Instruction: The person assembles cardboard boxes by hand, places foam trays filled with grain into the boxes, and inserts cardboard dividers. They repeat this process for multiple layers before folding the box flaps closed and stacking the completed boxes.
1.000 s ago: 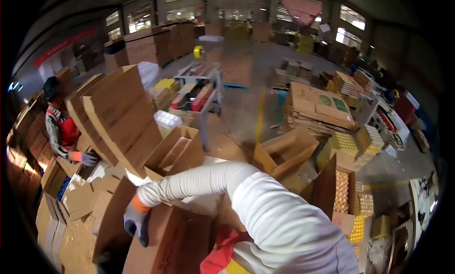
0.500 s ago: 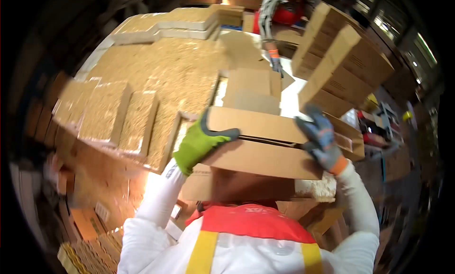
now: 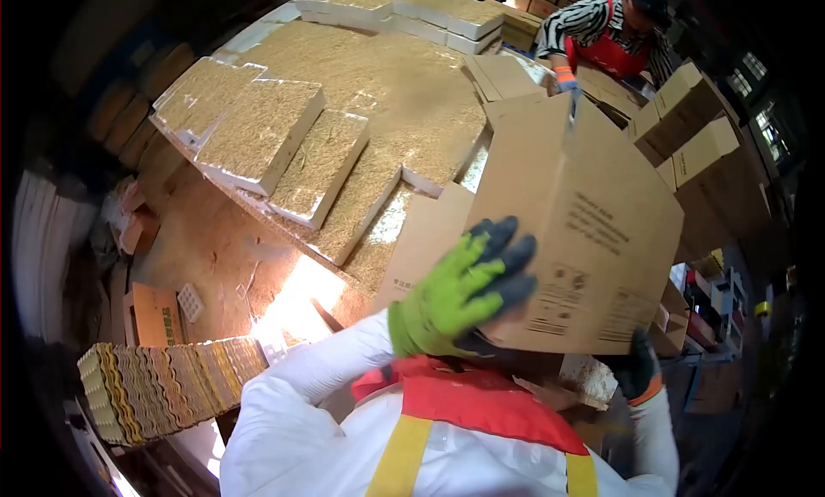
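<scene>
In the head view a large cardboard box (image 3: 593, 231) with dark printing stands tilted in front of me. My left hand (image 3: 464, 286), in a green glove with dark grey fingers, lies against the box's lower left side, its fingers stretched and apart. At the lower right corner of the box is my right hand (image 3: 640, 368), in a dark glove with an orange cuff. Its fingers are curled at the bottom edge, partly hidden by the box. Another printed cardboard piece (image 3: 423, 243) is left of the box, behind my left hand.
Several white trays (image 3: 262, 132) filled with tan, grainy material cover the table. A co-worker (image 3: 601, 37) in a striped top and red apron stands across it. More cardboard boxes (image 3: 687, 119) are at the right. Stacked egg trays (image 3: 168, 385) stand at lower left.
The flattened-looking box between my hands is now turned up, showing its large printed side. My left hand has spread its fingers; my right hand has moved down to the lower corner. The view has shifted.
</scene>
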Demonstrator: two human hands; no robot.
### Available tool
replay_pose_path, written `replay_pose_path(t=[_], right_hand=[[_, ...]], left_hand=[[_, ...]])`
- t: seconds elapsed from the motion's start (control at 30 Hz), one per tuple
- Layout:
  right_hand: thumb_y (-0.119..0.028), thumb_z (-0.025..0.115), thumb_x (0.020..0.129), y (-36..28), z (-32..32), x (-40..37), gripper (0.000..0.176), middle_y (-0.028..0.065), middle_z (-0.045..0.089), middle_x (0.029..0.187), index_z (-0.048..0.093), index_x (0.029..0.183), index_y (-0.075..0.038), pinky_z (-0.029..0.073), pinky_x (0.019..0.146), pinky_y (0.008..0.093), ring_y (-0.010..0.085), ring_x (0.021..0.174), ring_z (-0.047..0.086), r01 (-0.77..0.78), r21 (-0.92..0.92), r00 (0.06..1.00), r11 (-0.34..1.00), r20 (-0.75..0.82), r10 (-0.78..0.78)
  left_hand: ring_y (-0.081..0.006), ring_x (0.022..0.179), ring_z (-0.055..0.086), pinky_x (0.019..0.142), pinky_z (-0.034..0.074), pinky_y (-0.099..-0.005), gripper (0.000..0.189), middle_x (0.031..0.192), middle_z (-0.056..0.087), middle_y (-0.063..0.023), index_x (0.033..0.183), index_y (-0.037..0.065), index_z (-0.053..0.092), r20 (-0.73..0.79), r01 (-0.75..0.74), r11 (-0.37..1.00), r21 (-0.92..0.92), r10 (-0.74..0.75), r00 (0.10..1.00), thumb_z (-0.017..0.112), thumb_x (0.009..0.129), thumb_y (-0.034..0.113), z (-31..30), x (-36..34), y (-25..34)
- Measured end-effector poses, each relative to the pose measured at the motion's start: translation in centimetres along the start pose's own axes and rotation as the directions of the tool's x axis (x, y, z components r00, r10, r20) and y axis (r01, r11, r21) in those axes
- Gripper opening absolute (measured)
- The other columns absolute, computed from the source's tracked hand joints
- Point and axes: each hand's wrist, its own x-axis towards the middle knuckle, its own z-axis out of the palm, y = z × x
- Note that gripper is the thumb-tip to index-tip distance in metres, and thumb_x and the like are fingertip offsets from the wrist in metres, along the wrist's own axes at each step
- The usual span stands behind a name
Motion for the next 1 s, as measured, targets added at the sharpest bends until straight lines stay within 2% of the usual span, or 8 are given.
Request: replay_pose_path(t=[0.17, 0.27, 0.37, 0.4, 0.47, 0.67, 0.87, 1.0], right_hand=[[-0.030, 0.051, 0.097, 10.9, -1.7, 4.8, 0.048, 0.0109, 0.049, 0.136, 0.041, 0.137, -0.005, 0.048, 0.095, 0.0394, 0.0258, 0.117, 0.054, 0.095, -0.554, 0.989, 0.827, -0.044, -0.143], [-0.021, 0.052, 0.095, 13.5, -4.9, 7.6, 0.039, 0.0115, 0.056, 0.128, 0.049, 0.130, -0.004, 0.048, 0.093, 0.0378, 0.0244, 0.112, 0.057, 0.075, -0.894, 0.981, 0.441, 0.146, 0.129], [-0.012, 0.053, 0.094, 4.5, -3.2, 15.9, 0.031, 0.0120, 0.062, 0.121, 0.058, 0.123, -0.002, 0.048, 0.091, 0.0361, 0.0229, 0.108, 0.059, 0.487, -0.817, 0.863, 0.309, 0.398, -0.311], [-0.011, 0.059, 0.088, 0.9, -2.2, 19.0, 0.028, 0.0093, 0.067, 0.104, 0.062, 0.115, -0.001, 0.051, 0.088, 0.0336, 0.0244, 0.091, 0.065, 0.523, -0.694, 0.827, 0.495, 0.273, -0.491], [-0.011, 0.060, 0.088, -7.5, 6.7, 23.1, 0.035, 0.0106, 0.060, 0.114, 0.056, 0.122, -0.002, 0.049, 0.090, 0.0316, 0.0186, 0.103, 0.060, 0.587, -0.773, 0.756, 0.242, 0.416, -0.505], [-0.054, 0.053, 0.093, 2.3, 17.3, 51.7, 0.067, 0.0121, 0.054, 0.133, 0.046, 0.137, -0.003, 0.040, 0.102, 0.0322, 0.0226, 0.120, 0.051, 0.124, -0.877, 0.949, 0.465, 0.241, 0.202], [-0.057, 0.062, 0.086, 12.3, 20.5, 55.7, 0.074, 0.0127, 0.058, 0.127, 0.047, 0.136, -0.004, 0.044, 0.097, 0.0338, 0.0252, 0.112, 0.055, -0.216, -0.017, 0.976, 0.976, 0.003, 0.216], [-0.049, 0.071, 0.082, 11.5, 21.1, 56.9, 0.070, 0.0150, 0.061, 0.122, 0.051, 0.131, -0.004, 0.048, 0.090, 0.0348, 0.0255, 0.104, 0.060, -0.192, -0.170, 0.953, 0.967, -0.266, 0.142]], left_hand=[[-0.0204, 0.134, 0.041, 0.106, 0.038, -0.0330, 0.095, 0.154, 0.031, -0.0114, 0.150, 0.004, 0.025, -0.003, 0.565, 0.373, -0.736, -0.837, 0.547, 0.077, 0.079, 0.040, -8.5, -0.5, -3.0], [-0.0141, 0.132, 0.037, 0.108, 0.033, -0.0295, 0.065, 0.144, 0.044, -0.0083, 0.144, 0.006, 0.037, 0.233, 0.869, 0.470, 0.157, -0.872, 0.430, 0.065, 0.089, 0.024, -9.5, -2.0, -5.1], [-0.0246, 0.103, 0.062, 0.090, 0.046, -0.0361, 0.062, 0.109, 0.064, -0.0203, 0.142, 0.011, 0.039, 0.201, 0.838, 0.383, 0.389, -0.923, 0.328, 0.064, 0.087, 0.025, -9.3, -0.8, -4.7], [-0.0335, 0.101, 0.062, 0.087, 0.047, -0.0410, 0.062, 0.107, 0.064, -0.0225, 0.141, 0.011, 0.040, 0.200, 0.836, 0.346, 0.426, -0.937, 0.286, 0.064, 0.087, 0.029, -9.1, 0.8, -4.0], [-0.0423, 0.099, 0.061, 0.085, 0.049, -0.0475, 0.063, 0.103, 0.064, -0.0246, 0.141, 0.013, 0.038, 0.239, 0.809, 0.360, 0.464, -0.931, 0.277, 0.061, 0.087, 0.034, -8.9, 1.3, -5.2], [-0.0408, 0.097, 0.062, 0.084, 0.049, -0.0453, 0.059, 0.114, 0.060, -0.0259, 0.139, 0.008, 0.041, 0.280, 0.876, 0.408, 0.256, -0.899, 0.337, 0.060, 0.089, 0.033, -9.1, 1.7, -6.9], [-0.0453, 0.107, 0.058, 0.089, 0.049, -0.0470, 0.065, 0.131, 0.047, -0.0343, 0.142, 0.004, 0.033, 0.365, 0.880, 0.441, 0.174, -0.859, 0.358, 0.058, 0.090, 0.034, -9.7, 1.0, -9.5], [-0.0456, 0.107, 0.058, 0.088, 0.049, -0.0475, 0.065, 0.129, 0.049, -0.0321, 0.141, 0.002, 0.035, 0.351, 0.894, 0.431, 0.123, -0.861, 0.367, 0.061, 0.089, 0.030, -9.4, 1.5, -9.9]])
